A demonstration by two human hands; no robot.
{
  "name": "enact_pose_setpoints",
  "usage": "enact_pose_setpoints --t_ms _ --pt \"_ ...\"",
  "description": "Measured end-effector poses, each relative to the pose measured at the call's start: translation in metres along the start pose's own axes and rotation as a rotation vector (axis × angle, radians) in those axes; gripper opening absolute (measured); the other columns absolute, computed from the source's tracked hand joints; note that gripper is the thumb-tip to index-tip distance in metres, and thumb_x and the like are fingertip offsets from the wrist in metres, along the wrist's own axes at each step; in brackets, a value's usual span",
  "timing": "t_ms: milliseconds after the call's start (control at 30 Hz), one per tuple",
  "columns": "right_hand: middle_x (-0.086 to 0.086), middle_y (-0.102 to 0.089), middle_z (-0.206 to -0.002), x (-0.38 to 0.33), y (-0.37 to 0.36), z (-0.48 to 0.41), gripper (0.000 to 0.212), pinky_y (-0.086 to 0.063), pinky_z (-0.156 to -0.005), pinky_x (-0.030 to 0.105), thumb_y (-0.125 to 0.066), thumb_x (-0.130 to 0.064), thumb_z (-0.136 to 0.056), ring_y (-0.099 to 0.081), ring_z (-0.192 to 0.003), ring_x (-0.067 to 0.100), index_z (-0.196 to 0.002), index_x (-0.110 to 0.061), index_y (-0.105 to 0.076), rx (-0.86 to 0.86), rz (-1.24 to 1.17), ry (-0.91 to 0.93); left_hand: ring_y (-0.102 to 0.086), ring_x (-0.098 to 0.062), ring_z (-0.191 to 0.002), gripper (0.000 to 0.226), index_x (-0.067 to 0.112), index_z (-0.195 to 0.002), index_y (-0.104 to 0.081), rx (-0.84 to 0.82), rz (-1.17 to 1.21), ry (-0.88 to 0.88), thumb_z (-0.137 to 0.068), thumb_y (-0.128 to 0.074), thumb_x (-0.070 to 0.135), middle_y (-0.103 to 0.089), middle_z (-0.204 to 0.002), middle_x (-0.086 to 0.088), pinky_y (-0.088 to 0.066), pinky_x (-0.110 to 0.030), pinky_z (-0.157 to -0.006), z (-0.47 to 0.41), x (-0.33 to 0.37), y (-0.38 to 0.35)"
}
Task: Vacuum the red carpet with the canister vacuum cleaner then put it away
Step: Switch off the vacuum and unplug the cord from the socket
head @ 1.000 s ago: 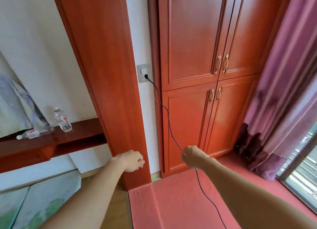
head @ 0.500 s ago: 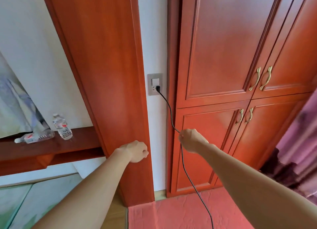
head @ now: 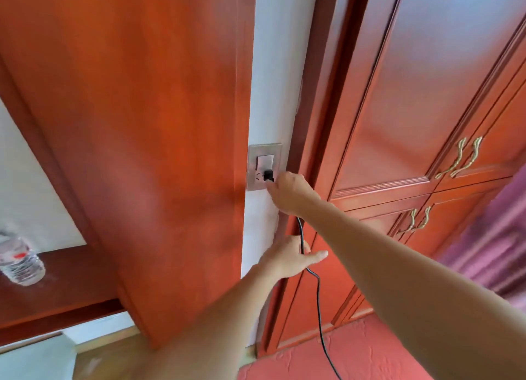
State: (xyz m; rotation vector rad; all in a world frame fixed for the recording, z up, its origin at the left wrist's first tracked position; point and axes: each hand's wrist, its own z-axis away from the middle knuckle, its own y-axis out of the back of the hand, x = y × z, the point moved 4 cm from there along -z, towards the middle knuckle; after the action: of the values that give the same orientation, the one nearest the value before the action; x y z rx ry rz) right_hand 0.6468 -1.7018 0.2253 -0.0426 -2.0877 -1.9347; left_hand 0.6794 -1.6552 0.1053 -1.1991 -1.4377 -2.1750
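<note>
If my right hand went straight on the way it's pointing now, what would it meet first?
The black plug in the wall socket; the right hand seems to have its fingers on it.

Wooden post [head: 142, 152]: you face reddish-brown wood, smooth, with a satin sheen.
Wardrobe doors [head: 398, 95]: the same reddish wood, glossier, throwing pale light back at you.
Door handles [head: 458, 157]: brass-coloured metal, shiny.
Socket plate [head: 253, 157]: grey, with the look of brushed metal and a dull shine.
Plug [head: 268, 176]: black plastic, matt.
Power cord [head: 318, 308]: black, smooth sheath.
Red carpet [head: 370, 359]: cloth, matt, rough and wrinkled.
Wall [head: 273, 66]: white, matt paint.
Water bottle [head: 21, 261]: clear ribbed plastic, on your left.
Curtain [head: 498, 237]: purple cloth, soft sheen.
</note>
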Motion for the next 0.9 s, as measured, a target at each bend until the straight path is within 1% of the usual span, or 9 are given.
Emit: enact_pose_setpoints --t_ms 67,167,233,333,433,533,667,833,900 --pt "0.012 -0.057 -0.119 -0.006 -0.001 -0.012 0.034 -0.049 -0.075 0.033 -0.056 -0.022 -0.099 -0.057 -0.107 0.027 -0.128 -0.005 -0.053 -0.101 0.099 -0.004 -0.042 -0.003 -0.043 0.045 0.010 -0.061 -0.049 -0.016 0.229 -0.002 -0.096 -0.057 0.038 -0.045 -0.045 0.010 -0.035 -0.027 -0.055 -0.012 0.005 -0.013" --pt "0.010 -0.054 -0.128 -0.011 -0.018 -0.022 0.050 -0.047 -0.076 0.030 -0.061 -0.034 -0.096 -0.054 -0.114 0.025 -0.136 -0.005 -0.050 -0.227 0.052 -0.035 -0.048 -0.004 -0.049 0.038 0.010 -0.061 -0.051 -0.016 0.461 0.017 -0.089 -0.048 0.035 -0.054 -0.053 0.007 -0.042 -0.025 -0.061 -0.026 0.002 -0.030" --pt "0.017 -0.051 -0.131 -0.007 -0.026 -0.030 0.045 -0.046 -0.077 0.033 -0.044 -0.017 -0.104 -0.054 -0.113 0.030 -0.146 -0.004 -0.037 -0.163 -0.176 -0.193 -0.044 -0.015 -0.059 0.033 0.007 -0.075 -0.047 -0.031 0.584 0.011 -0.086 -0.045 0.038 -0.048 -0.066 -0.008 -0.044 -0.024 -0.056 -0.033 -0.002 -0.039" --pt "0.022 -0.051 -0.124 -0.004 -0.025 -0.029 0.047 -0.046 -0.078 0.036 -0.028 -0.002 -0.103 -0.056 -0.107 0.034 -0.149 -0.004 -0.029 -0.017 -0.488 -0.325 -0.035 -0.014 -0.053 0.030 0.014 -0.074 -0.039 -0.019 0.679 0.049 -0.096 -0.042 0.034 -0.038 -0.063 -0.007 -0.037 -0.025 -0.049 -0.036 0.000 -0.043" --pt "0.008 -0.052 -0.084 0.002 -0.025 -0.003 0.028 -0.039 -0.065 0.030 -0.031 -0.013 -0.104 -0.054 -0.080 0.027 -0.114 -0.004 -0.055 0.068 -0.787 -0.409 -0.033 -0.007 -0.047 0.038 0.027 -0.069 -0.036 -0.017 0.720 0.074 -0.104 -0.035 0.012 -0.038 -0.061 0.008 -0.032 -0.020 -0.045 -0.035 -0.008 -0.048" --pt "-0.001 -0.043 -0.058 0.042 -0.032 0.051 0.044 -0.033 -0.050 0.025 -0.036 -0.037 -0.104 -0.041 -0.051 0.012 -0.066 -0.015 -0.046 0.168 -1.042 -0.570 -0.019 -0.008 -0.043 0.050 0.029 -0.050 -0.032 -0.027 0.748 0.058 -0.095 -0.048 0.020 -0.022 -0.049 0.011 -0.016 -0.024 -0.044 -0.044 -0.024 -0.068" --pt "-0.003 -0.027 -0.046 0.121 -0.024 0.131 0.045 -0.021 -0.042 0.015 -0.041 -0.033 -0.104 -0.024 -0.033 0.009 -0.062 -0.022 -0.028 0.462 -1.518 -0.902 -0.022 -0.009 -0.037 0.062 0.022 -0.044 -0.034 -0.191 0.752 0.033 -0.102 -0.053 0.028 -0.025 -0.043 0.009 -0.019 -0.022 -0.041 -0.031 -0.013 -0.128" --pt "-0.005 -0.023 -0.047 0.170 0.016 0.249 0.051 -0.016 -0.043 0.017 -0.048 -0.032 -0.102 -0.020 -0.036 0.008 -0.053 -0.023 -0.036 0.771 -1.439 -0.993 -0.032 -0.018 -0.052 0.042 0.021 -0.060 -0.038 -0.325 0.630 -0.192 -0.097 -0.053 0.035 -0.030 -0.055 -0.002 -0.030 -0.040 -0.049 -0.003 0.035 -0.192" --pt "-0.008 -0.024 -0.045 0.183 0.027 0.306 0.046 -0.014 -0.042 0.016 -0.051 -0.032 -0.100 -0.019 -0.036 0.007 -0.058 -0.023 -0.036 0.886 -1.414 -1.045 -0.033 -0.016 -0.054 0.044 0.023 -0.061 -0.032 -0.415 0.551 -0.253 -0.097 -0.053 0.039 -0.030 -0.056 0.002 -0.029 -0.039 -0.052 0.015 0.052 -0.212"
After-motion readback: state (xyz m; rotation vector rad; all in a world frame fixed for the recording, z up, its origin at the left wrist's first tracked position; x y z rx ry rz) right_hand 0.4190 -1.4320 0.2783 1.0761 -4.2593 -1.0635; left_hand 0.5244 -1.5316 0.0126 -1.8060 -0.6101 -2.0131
